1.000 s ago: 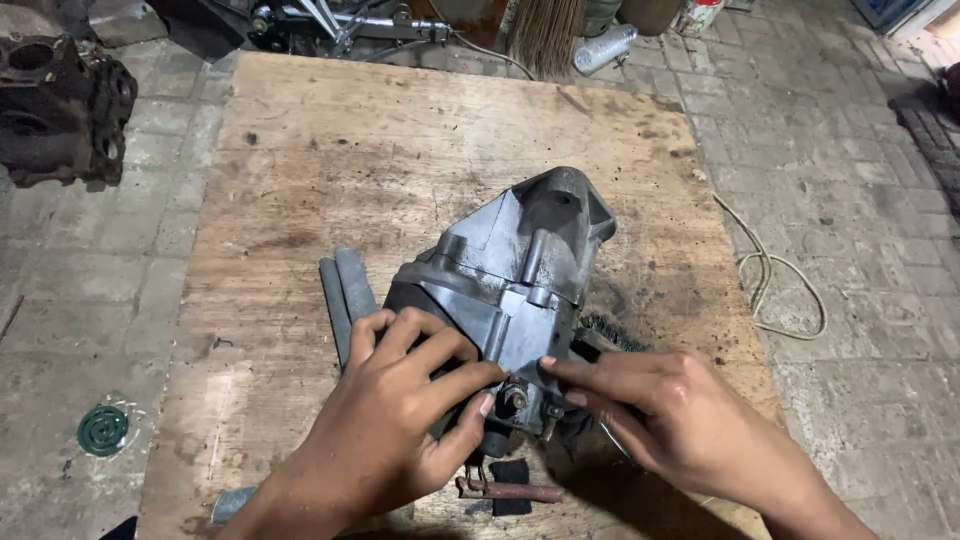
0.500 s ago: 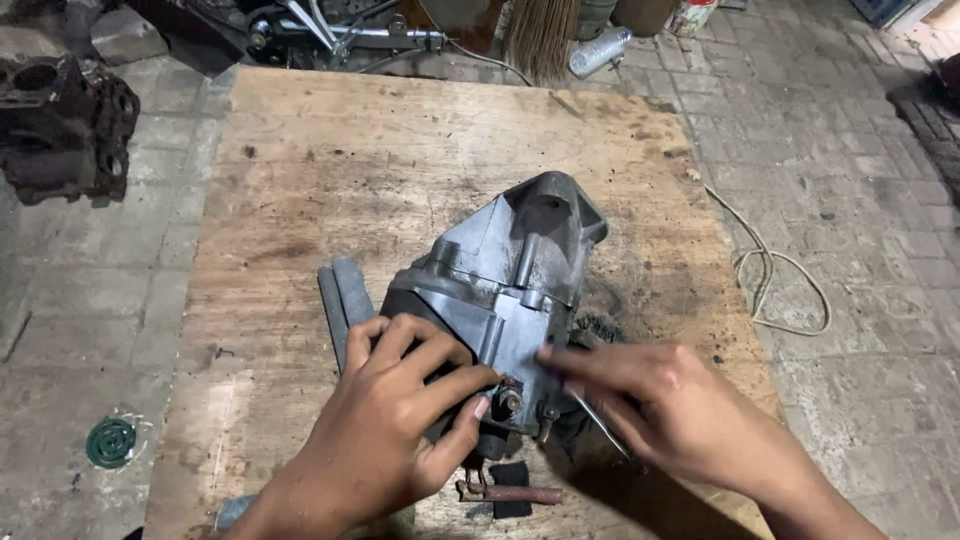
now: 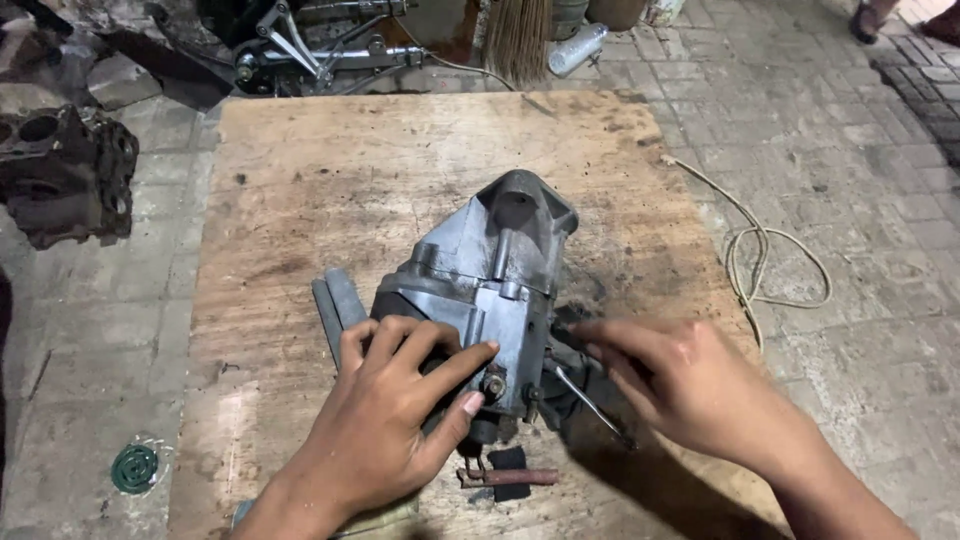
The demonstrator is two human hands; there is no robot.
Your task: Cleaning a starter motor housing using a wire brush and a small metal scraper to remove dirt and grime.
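Workpiece: grey cast-metal motor housing (image 3: 490, 285), lying on its side near centre of wooden board (image 3: 300, 180), nose end pointing away from person, terminal end toward them. Board sits on paved floor (image 3: 860, 150).

L hand (image 3: 395, 415): laid flat over near-left flank of housing, fingers spread and pressed down, index reaching across to a stud/nut at near end, thumb just below it. Reads as a bracing grip, prob. to stop the rounded body rolling on the board.

R hand (image 3: 690, 385): low at housing's right side, fingers drawn together around dark handle of a thin metal tool (image 3: 590, 400); shaft runs diagonally under the hand, one end close by the housing's near-right corner. Exact fingertip contact partly hidden, can't tell how tight.

Nearby: two flat grey bars (image 3: 335, 310) just left of housing, partly under L hand. Rusty bolt (image 3: 510, 477) w/ small black block (image 3: 510, 472) on board close below near end, within easy reach. Off board: old engine block (image 3: 65, 170) far left, green round cap (image 3: 135, 467) on floor, loose pale cord (image 3: 770, 260) at right.
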